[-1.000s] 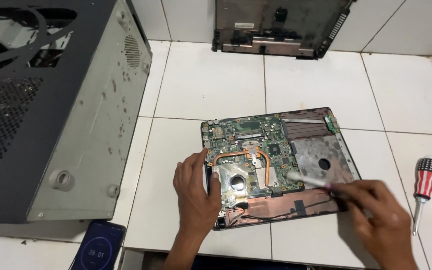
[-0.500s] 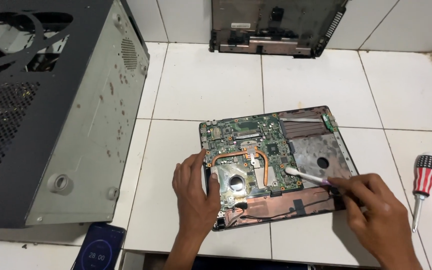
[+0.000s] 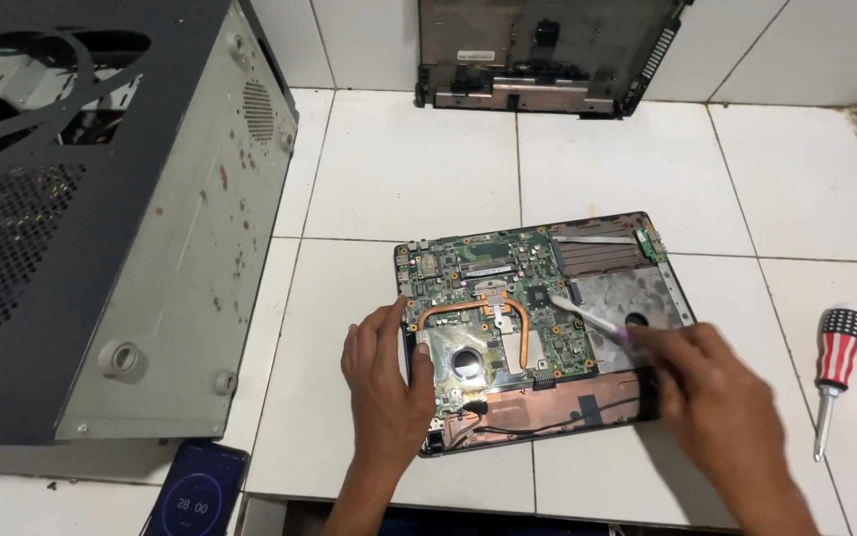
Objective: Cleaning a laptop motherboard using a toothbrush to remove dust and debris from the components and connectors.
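Big grey computer case (image 3: 150,278) fills nine o'clock; the opened laptop base (image 3: 548,328) lies on the white tiles at centre. Left hand (image 3: 386,382) clamps its seven o'clock edge, fingers pressed on. Right hand (image 3: 712,382) pinches a slim pale tool (image 3: 592,316), tip on the green board. Striped screwdriver (image 3: 834,362) at three o'clock.
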